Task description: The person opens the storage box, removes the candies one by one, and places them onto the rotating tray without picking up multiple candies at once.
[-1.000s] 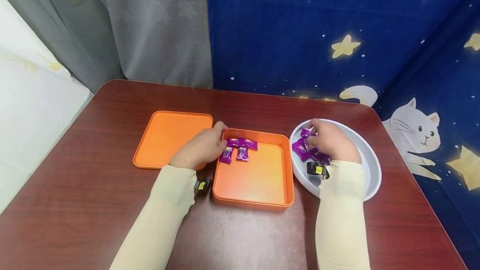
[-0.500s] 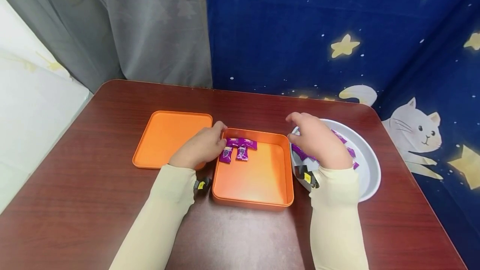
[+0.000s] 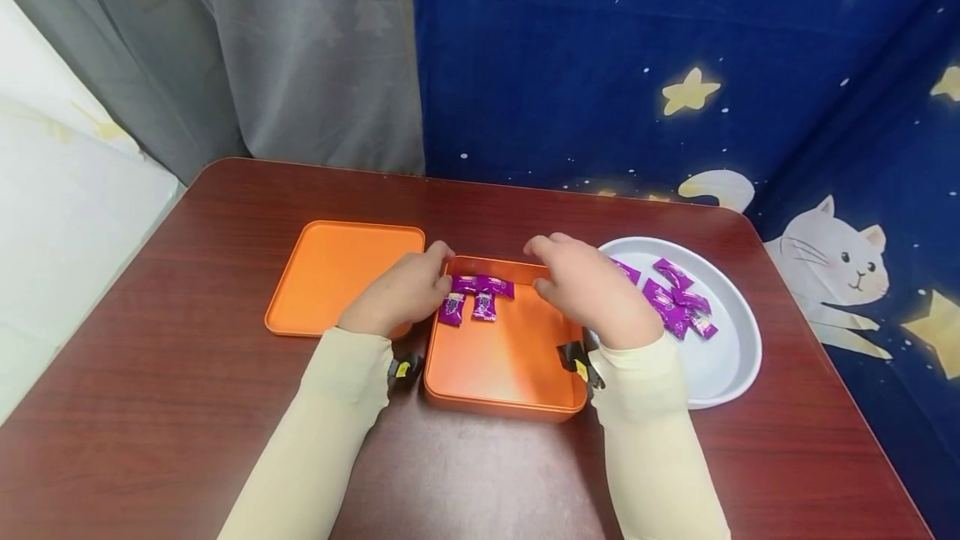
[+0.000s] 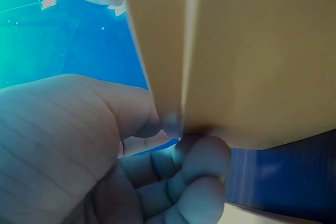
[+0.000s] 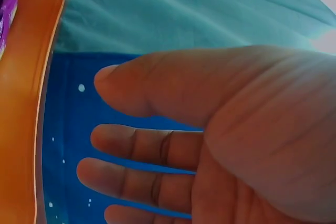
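Observation:
In the head view my left hand (image 3: 399, 290) is at the left wall of an open orange box (image 3: 506, 365). The left wrist view has its thumb and curled fingers pinching the edge of the box wall (image 4: 163, 51). Several purple-wrapped candies (image 3: 484, 307) lie together in the box's back left corner. My right hand (image 3: 596, 286) hovers over the box's back right corner. Its thumb (image 5: 152, 82) and fingers are apart in the right wrist view, and nothing shows between them.
Right of the box stands a round white plate (image 3: 731, 357) with several more purple candies (image 3: 675, 302). A flat orange lid (image 3: 345, 273) lies to the left. All rest on a brown table (image 3: 480, 482), with curtains behind.
My right hand has come out of the plate and moved left to above the box, uncovering the candies on the plate. My left hand has stayed at the box wall.

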The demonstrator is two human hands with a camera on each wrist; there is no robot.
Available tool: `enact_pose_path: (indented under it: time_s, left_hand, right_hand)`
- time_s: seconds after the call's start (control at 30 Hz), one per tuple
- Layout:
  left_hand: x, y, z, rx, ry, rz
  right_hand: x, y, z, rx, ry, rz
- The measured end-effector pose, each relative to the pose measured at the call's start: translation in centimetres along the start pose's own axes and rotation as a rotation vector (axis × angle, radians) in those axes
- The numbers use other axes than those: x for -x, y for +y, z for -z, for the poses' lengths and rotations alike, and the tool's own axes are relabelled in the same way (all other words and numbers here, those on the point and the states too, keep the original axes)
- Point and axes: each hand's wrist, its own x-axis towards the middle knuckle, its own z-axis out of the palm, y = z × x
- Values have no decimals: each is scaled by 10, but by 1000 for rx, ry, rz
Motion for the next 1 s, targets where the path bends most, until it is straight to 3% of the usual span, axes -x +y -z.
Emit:
enact_pose_path:
  time_s: [0.5,1.0]
  left_hand:
    - [1,0,2,-7,1,-14]
    - [1,1,3,-21,-11,-26]
  right_hand:
    - [-13,-19,-24,88,-22,124]
    - [-33,-23,-53,87,-128,129]
